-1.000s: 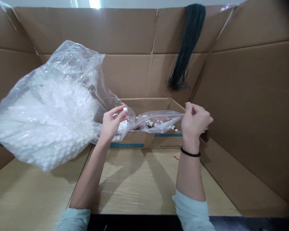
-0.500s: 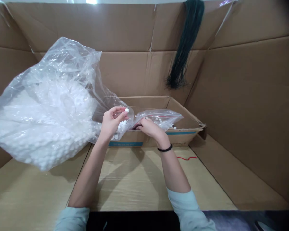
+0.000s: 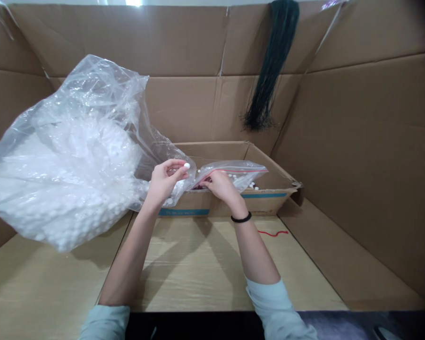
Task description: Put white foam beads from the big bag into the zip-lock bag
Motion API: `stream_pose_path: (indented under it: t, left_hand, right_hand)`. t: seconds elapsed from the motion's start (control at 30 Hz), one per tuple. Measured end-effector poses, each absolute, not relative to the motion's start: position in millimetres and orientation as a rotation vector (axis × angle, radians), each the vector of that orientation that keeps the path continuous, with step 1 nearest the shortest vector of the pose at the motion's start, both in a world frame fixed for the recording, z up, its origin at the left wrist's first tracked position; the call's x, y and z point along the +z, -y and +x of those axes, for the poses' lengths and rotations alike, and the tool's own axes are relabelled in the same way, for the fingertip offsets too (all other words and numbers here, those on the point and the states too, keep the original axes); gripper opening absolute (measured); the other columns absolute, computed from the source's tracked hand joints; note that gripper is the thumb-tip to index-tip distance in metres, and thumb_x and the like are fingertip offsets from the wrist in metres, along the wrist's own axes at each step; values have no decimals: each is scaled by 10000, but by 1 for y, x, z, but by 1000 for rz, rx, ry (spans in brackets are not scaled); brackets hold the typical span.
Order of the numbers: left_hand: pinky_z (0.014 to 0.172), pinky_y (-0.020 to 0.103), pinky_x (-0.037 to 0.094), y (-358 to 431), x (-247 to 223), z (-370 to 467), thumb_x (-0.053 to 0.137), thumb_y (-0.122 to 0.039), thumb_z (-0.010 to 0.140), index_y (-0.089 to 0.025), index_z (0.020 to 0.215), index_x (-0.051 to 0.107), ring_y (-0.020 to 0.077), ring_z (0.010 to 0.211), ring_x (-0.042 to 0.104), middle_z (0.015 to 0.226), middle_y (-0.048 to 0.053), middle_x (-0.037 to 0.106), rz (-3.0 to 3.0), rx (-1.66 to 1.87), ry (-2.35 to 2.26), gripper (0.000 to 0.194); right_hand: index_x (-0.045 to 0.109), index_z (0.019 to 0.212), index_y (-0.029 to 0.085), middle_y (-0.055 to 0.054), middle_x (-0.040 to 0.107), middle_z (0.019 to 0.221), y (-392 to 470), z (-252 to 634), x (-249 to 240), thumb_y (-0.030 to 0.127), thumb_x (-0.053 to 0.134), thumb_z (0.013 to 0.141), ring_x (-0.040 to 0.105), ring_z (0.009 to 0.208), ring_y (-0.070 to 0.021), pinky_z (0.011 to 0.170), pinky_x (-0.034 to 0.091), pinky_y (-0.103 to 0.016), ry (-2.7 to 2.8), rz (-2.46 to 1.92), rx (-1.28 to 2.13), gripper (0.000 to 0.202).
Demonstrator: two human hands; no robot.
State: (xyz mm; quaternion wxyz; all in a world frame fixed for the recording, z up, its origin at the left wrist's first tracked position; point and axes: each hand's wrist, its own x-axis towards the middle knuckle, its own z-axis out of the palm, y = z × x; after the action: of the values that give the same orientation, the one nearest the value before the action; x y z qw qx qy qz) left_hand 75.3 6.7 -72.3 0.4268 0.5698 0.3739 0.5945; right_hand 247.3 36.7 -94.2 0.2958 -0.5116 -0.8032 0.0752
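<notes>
In the head view, a small white ball (image 3: 187, 166) is pinched between the thumb and forefinger of the left hand (image 3: 165, 181), its other fingers being curled loosely behind. The ball is held up in front of the mouth of a large clear plastic bag (image 3: 65, 170), by which the left part of the table (image 3: 187, 283) is overhung and in which a great mass of white balls is contained.

The right hand (image 3: 222, 186) is lowered to a clear zip bag (image 3: 251, 174) edged with a red line, its fingers bent and pointed toward the bag's left end, where something dark red (image 3: 198, 187) is partly seen. Whether anything is gripped by these fingers cannot be told, since the tips are not clearly shown. A black band (image 3: 241, 218) is worn on the right wrist.

The zip bag is laid over an open cardboard box (image 3: 269, 203), on whose front blue strips (image 3: 184, 212) are seen; a few loose white balls (image 3: 254, 187) are scattered beside the bag. On the table, near the right forearm, a red cord (image 3: 275, 233) is laid. A bundle of dark green strands (image 3: 273, 66) is hung over the back cardboard wall (image 3: 184, 42).
</notes>
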Motion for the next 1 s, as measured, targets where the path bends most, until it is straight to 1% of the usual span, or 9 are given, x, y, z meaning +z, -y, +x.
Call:
stream_pose_path:
  t: [0.2, 0.3, 0.43, 0.6, 0.7, 0.77, 0.9, 1.0]
  left_hand:
    - [738, 305, 548, -10, -76, 74, 718, -382, 657, -127, 850, 676, 154, 712, 658, 785, 47, 689, 1531, 1423, -948, 322]
    - [739, 307, 548, -10, -78, 74, 717, -385, 657, -135, 848, 678, 157, 717, 662, 779, 46, 695, 1546, 1414, -945, 317]
    - [745, 303, 544, -9, -78, 76, 708, -366, 668, -138, 858, 678, 159, 736, 665, 800, 47, 702, 1564, 1400, -940, 299]
    - [731, 304, 541, -10, -79, 80, 705, -331, 670, -131, 867, 683, 166, 735, 670, 793, 52, 709, 1582, 1368, -963, 281]
    - [735, 317, 539, -10, -79, 81, 695, -339, 680, -138, 880, 688, 171, 731, 673, 820, 58, 712, 1592, 1361, -965, 283]
    - [726, 318, 537, -9, -79, 82, 691, -342, 684, -146, 873, 691, 177, 725, 675, 800, 56, 712, 1601, 1354, -974, 273]
    - [697, 308, 531, -6, -77, 83, 693, -335, 680, -157, 846, 695, 183, 715, 674, 789, 54, 713, 1624, 1346, -997, 243]
    - [700, 303, 526, -5, -76, 83, 692, -340, 680, -157, 854, 695, 183, 730, 673, 824, 60, 714, 1634, 1344, -1004, 252]
  right_hand:
    - [734, 759, 141, -50, 708, 692, -33, 250, -85, 104, 593, 729, 571, 597, -128, 594, 389, -229, 2097, -1336, 299, 149]
    - [742, 747, 156, -31, 705, 670, -32, 251, -84, 93, 579, 721, 563, 586, -119, 588, 384, -222, 2094, -1304, 308, 176]
    - [745, 740, 155, -35, 724, 720, -31, 251, -84, 65, 596, 686, 609, 629, -129, 597, 405, -211, 2070, -1270, 342, 183]
    - [747, 721, 164, -27, 726, 684, -24, 255, -76, 94, 604, 706, 622, 608, -132, 587, 416, -208, 2104, -1250, 338, 160]
    - [745, 752, 162, -40, 738, 734, -17, 258, -70, 101, 600, 718, 638, 637, -137, 602, 425, -211, 2100, -1237, 293, 161]
    - [743, 779, 161, -46, 741, 756, -15, 259, -68, 108, 599, 722, 641, 645, -140, 603, 428, -216, 2078, -1233, 261, 164]
    - [740, 757, 167, -43, 736, 723, -17, 259, -70, 144, 653, 698, 631, 623, -139, 598, 432, -223, 2079, -1232, 256, 108]
    - [736, 687, 169, -36, 725, 667, -16, 261, -69, 140, 684, 662, 634, 611, -146, 594, 443, -231, 2042, -1241, 300, 65]
